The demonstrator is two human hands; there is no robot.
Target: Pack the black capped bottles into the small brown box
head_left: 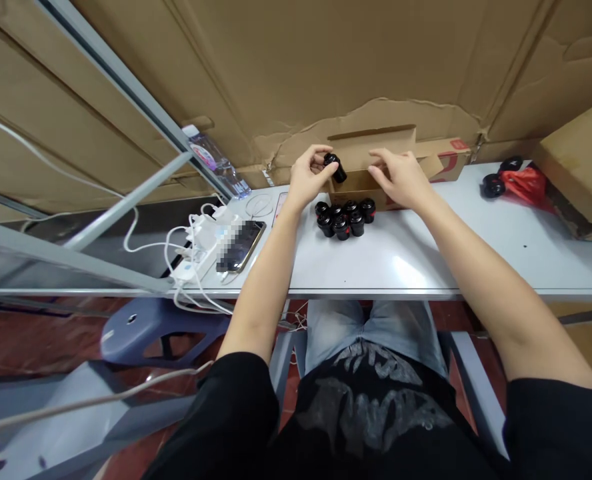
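Seen from the head camera, an open cardboard box [369, 160] stands at the far edge of the white bench [426, 260], and everything here sits in relation to it. The left hand [309, 177] is just left of the box, narrowed to a pinch, holding a small glossy black cylinder [335, 168] between thumb and fingertips, tilted, just beside the box's opening. The right hand [399, 179] is at the box's right side, open and wide, with its fingers [376, 159] at the upper edge of the box, apparently touching the cardboard, though the contact is hard to make out. Directly in front of the box, a tight group of black capped cylinders [343, 219] stands upright on the bench, just below the two hands. Left of the box lie a smartphone [241, 245], a white power strip [196, 250] with chargers and tangled white cables [146, 243], and a clear water bottle [216, 160] on its side. Right of the box, near the bench's far end, a red plastic bag [526, 187] lies with black round objects [493, 187] against it. A large brown cardboard sheet [326, 67] rises behind the box, and a second cardboard box [581, 160] sits well to its right.
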